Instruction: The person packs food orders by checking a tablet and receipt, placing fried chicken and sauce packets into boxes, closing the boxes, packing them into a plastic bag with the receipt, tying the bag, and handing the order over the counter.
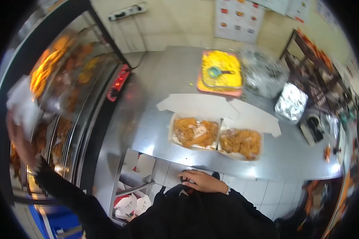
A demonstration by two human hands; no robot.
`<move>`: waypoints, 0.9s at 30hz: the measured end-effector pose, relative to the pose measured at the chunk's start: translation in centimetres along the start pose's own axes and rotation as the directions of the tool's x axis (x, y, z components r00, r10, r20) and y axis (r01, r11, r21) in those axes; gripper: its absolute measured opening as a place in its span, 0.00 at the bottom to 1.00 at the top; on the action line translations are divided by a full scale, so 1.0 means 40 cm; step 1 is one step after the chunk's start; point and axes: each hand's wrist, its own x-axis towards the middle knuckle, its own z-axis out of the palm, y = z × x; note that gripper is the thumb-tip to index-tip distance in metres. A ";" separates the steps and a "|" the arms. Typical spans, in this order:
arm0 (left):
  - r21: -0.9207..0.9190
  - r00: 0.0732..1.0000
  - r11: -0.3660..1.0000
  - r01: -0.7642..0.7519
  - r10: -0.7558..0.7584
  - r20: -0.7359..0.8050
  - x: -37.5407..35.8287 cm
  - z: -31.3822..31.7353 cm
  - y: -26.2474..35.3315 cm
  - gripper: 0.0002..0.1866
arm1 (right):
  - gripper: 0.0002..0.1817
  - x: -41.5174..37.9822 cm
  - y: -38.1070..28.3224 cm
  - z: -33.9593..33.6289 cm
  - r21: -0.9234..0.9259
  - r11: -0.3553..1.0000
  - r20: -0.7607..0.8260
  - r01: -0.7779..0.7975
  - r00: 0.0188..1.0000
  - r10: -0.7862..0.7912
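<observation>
At the far left, my left hand (pixel 22 139) reaches up into the lit glass food warmer (pixel 95 24). Its fingers are closed on a thin white sheet (pixel 23 101), blurred by motion, close to the fried chicken (pixel 52 63) on the racks. My right hand (pixel 206 182) hovers in front of my body, below the counter edge in this view, its thumb and fingers apart and no object showing in it. Two open white boxes hold breaded fried chicken: the left box (pixel 171 133) and the right box (pixel 261 147) stand side by side, lids folded back.
The steel counter (pixel 155 103) carries a tray of yellow food (pixel 227 59) with a green scoop (pixel 214 71), clear plastic bags (pixel 263 75) and a foil-wrapped block (pixel 292 102). A dark rack (pixel 315 63) stands at right. Folded white boxes (pixel 127 205) sit underneath at left.
</observation>
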 end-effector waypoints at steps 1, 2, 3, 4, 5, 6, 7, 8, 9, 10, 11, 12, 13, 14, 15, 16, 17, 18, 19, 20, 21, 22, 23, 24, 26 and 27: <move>-0.091 0.985 0.986 0.142 -0.131 0.111 -0.083 0.108 0.015 0.20 | 0.17 -0.012 0.002 -0.006 0.000 0.999 -0.052 -0.052 0.997 0.052; 0.177 0.916 0.926 -0.333 0.273 0.294 -0.171 0.218 -0.019 0.19 | 0.17 -0.023 0.001 -0.002 0.001 0.995 -0.101 -0.100 0.990 0.100; -0.027 0.863 0.940 -0.339 0.323 0.388 -0.227 0.325 0.047 0.20 | 0.17 -0.039 0.002 0.005 0.004 0.989 -0.149 -0.147 0.978 0.146; -0.227 0.798 0.929 -0.293 0.368 0.477 -0.285 0.432 0.113 0.23 | 0.16 -0.068 0.032 0.005 0.012 0.986 -0.234 -0.167 0.958 0.165; -0.146 0.815 0.971 -0.190 0.239 0.528 -0.318 0.493 0.175 0.23 | 0.15 -0.118 0.083 0.003 0.020 0.982 -0.311 -0.188 0.932 0.184; -0.135 0.804 0.988 -0.070 0.136 0.579 -0.360 0.555 0.164 0.23 | 0.15 -0.171 0.111 -0.003 0.032 0.978 -0.385 -0.206 0.900 0.202; -0.038 0.799 0.998 -0.055 0.067 0.598 -0.399 0.617 0.143 0.22 | 0.14 -0.210 0.091 -0.044 0.057 0.965 -0.598 -0.258 0.765 0.240; -0.076 0.776 0.994 -0.076 0.107 0.621 -0.442 0.685 0.095 0.22 | 0.12 -0.239 0.060 -0.102 0.094 0.949 -0.772 -0.301 0.580 0.260; -0.162 0.717 0.986 -0.023 0.129 0.685 -0.470 0.735 0.082 0.20 | 0.13 -0.264 0.044 -0.139 0.141 0.896 -0.903 -0.422 0.317 0.291; -0.240 0.653 0.970 0.038 0.158 0.741 -0.489 0.780 0.078 0.18 | 0.13 -0.290 0.040 -0.174 0.215 0.828 -0.963 -0.519 0.031 0.269; -0.304 0.609 0.946 0.109 0.178 0.773 -0.515 0.823 0.079 0.17 | 0.14 -0.324 0.075 -0.210 0.086 0.782 -0.992 -0.617 0.018 0.123; -0.362 0.566 0.914 0.185 0.202 0.800 -0.542 0.863 0.089 0.16 | 0.16 -0.346 0.147 -0.231 0.096 0.784 -0.990 -0.613 0.023 0.139; -0.411 0.524 0.873 0.263 0.229 0.821 -0.559 0.888 0.108 0.16 | 0.17 -0.367 0.198 -0.245 0.104 0.786 -0.988 -0.609 0.028 0.152; -0.392 0.507 0.880 0.268 0.217 0.834 -0.565 0.898 0.132 0.17 | 0.21 -0.367 0.196 -0.252 0.190 0.811 -0.954 -0.553 0.091 0.285; -0.372 0.493 0.888 0.269 0.204 0.846 -0.567 0.903 0.157 0.18 | 0.22 -0.363 0.210 -0.256 0.096 0.835 -0.957 -0.542 0.181 0.227; -0.350 0.480 0.898 0.265 0.192 0.856 -0.567 0.905 0.183 0.20 | 0.21 -0.448 0.410 -0.260 -0.092 0.674 -0.936 -0.733 0.295 0.193; -0.355 0.485 0.900 0.252 0.200 0.851 -0.568 0.910 0.192 0.18 | 0.20 -0.441 0.402 -0.254 -0.118 0.640 -0.942 -0.759 0.289 0.169; -0.378 0.495 0.888 0.261 0.213 0.843 -0.576 0.917 0.191 0.18 | 0.20 -0.419 0.383 -0.246 -0.142 0.602 -0.948 -0.785 0.283 0.146; -0.400 0.503 0.876 0.270 0.226 0.834 -0.590 0.927 0.186 0.18 | 0.20 -0.418 0.358 -0.245 -0.116 0.640 -0.957 -0.760 0.258 0.132; -0.421 0.509 0.863 0.280 0.239 0.827 -0.599 0.932 0.202 0.18 | 0.20 -0.431 0.334 -0.242 -0.090 0.676 -0.966 -0.732 0.230 0.120; -0.394 0.488 0.868 0.303 0.214 0.846 -0.614 0.938 0.226 0.17 | 0.20 -0.458 0.316 -0.239 -0.064 0.711 -0.972 -0.700 0.204 0.113; -0.415 0.478 0.846 0.336 0.226 0.849 -0.636 0.937 0.261 0.17 | 0.20 -0.501 0.311 -0.240 -0.045 0.716 -0.975 -0.696 0.186 0.120; -0.440 0.474 0.820 0.368 0.242 0.847 -0.654 0.939 0.309 0.18 | 0.20 -0.550 0.303 -0.256 -0.033 0.721 -0.978 -0.692 0.170 0.118; -0.461 0.469 0.792 0.400 0.254 0.846 -0.671 0.941 0.365 0.18 | 0.20 -0.606 0.289 -0.275 -0.021 0.727 -0.981 -0.686 0.156 0.118; -0.453 0.461 0.824 0.340 0.273 0.844 -0.705 0.955 0.494 0.17 | 0.21 -0.737 0.267 -0.313 0.018 0.731 -0.981 -0.682 0.127 0.144; -0.445 0.455 0.839 0.312 0.279 0.846 -0.726 0.964 0.557 0.17 | 0.22 -0.806 0.255 -0.330 0.040 0.732 -0.980 -0.680 0.115 0.160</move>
